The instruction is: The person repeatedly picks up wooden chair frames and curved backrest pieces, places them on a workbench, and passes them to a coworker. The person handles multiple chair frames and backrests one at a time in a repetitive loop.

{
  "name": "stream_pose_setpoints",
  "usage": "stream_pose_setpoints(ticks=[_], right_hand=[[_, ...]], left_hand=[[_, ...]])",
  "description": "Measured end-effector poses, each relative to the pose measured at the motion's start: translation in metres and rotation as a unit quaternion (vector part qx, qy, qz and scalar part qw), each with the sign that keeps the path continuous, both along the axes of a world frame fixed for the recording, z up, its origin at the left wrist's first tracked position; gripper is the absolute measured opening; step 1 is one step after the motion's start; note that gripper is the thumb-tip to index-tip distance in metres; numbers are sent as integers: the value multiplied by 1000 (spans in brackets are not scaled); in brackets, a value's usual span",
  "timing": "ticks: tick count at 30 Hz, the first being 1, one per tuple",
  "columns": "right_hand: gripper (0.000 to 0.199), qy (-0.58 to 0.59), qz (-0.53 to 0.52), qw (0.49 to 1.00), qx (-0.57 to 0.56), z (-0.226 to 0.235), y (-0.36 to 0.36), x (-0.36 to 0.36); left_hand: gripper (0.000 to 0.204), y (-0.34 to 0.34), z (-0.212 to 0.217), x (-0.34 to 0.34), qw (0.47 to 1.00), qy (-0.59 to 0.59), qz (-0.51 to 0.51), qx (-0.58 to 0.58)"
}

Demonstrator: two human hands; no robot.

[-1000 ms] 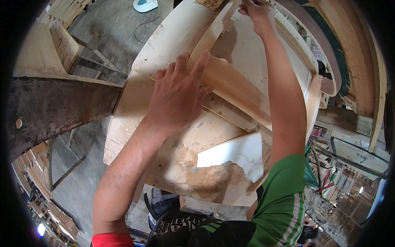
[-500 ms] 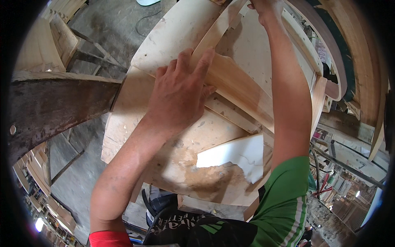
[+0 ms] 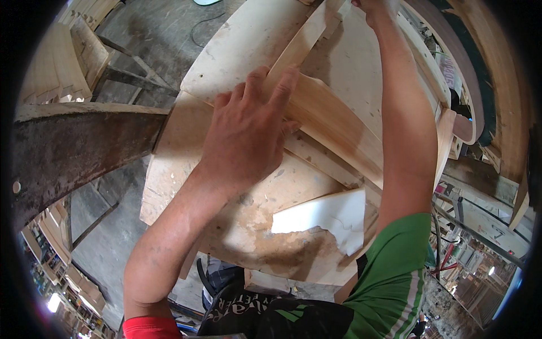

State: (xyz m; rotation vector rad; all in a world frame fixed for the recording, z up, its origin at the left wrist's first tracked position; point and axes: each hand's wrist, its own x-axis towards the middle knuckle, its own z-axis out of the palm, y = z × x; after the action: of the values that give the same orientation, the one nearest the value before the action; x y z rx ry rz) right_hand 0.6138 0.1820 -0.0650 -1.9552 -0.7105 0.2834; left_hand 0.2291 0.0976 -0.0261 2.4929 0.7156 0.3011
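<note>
Left hand (image 3: 245, 121) stays put while the right hand (image 3: 381, 7) shifts outward

Over the last second, the right hand has moved farther out, toward the far end of the counter (image 3: 175, 164) and a little toward its right edge, so that the top of the view now cuts through it. The view itself drifts slightly, but the left hand keeps nearly the same spot inside the counter's left edge. That suggests the left is steadying the near end while the right deals with something farther off.

The left hand lies with its fingers spread over the corner where a narrow wooden strip (image 3: 307, 39) meets a broad board (image 3: 339, 121); whether it pinches either piece, I cannot tell. The right hand is too cropped to show whether it holds anything.

The strip runs from the left fingers toward the counter's far end, pale and straight, its far tip out of sight. The board slants from the same corner toward the counter's right edge and passes behind the right forearm (image 3: 409, 124). It looks smooth and honey-coloured, with fine grain and an angled end by the index finger. A ragged white piece (image 3: 324, 217) lies near the counter's near right corner, apart from both hands.
</note>
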Motion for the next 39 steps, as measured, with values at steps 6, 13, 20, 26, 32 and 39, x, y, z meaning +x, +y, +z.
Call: stream_pose_setpoints(ticks=[6, 13, 20, 26, 32, 39], right_hand=[[14, -17, 48, 999, -15, -5, 7, 11], [12, -33, 54, 998, -30, -4, 11, 23], [12, -26, 42, 999, -16, -2, 13, 24], [18, 27, -20, 998, 50, -10, -8, 22], [26, 163, 39, 974, 151, -27, -84, 26], [28, 441, 109, 860, 233, 6, -174, -45]], left_hand=[[78, 0, -1, 0, 1000, -2, 3, 1], [76, 2, -1, 1, 999, -4, -12, 32], [76, 3, 0, 1, 1000, -4, -11, 29], [76, 3, 1, 2, 1000, -11, -4, 2], [74, 0, -4, 0, 1000, -24, 6, 16], [69, -2, -9, -2, 998, -21, 28, 48]])
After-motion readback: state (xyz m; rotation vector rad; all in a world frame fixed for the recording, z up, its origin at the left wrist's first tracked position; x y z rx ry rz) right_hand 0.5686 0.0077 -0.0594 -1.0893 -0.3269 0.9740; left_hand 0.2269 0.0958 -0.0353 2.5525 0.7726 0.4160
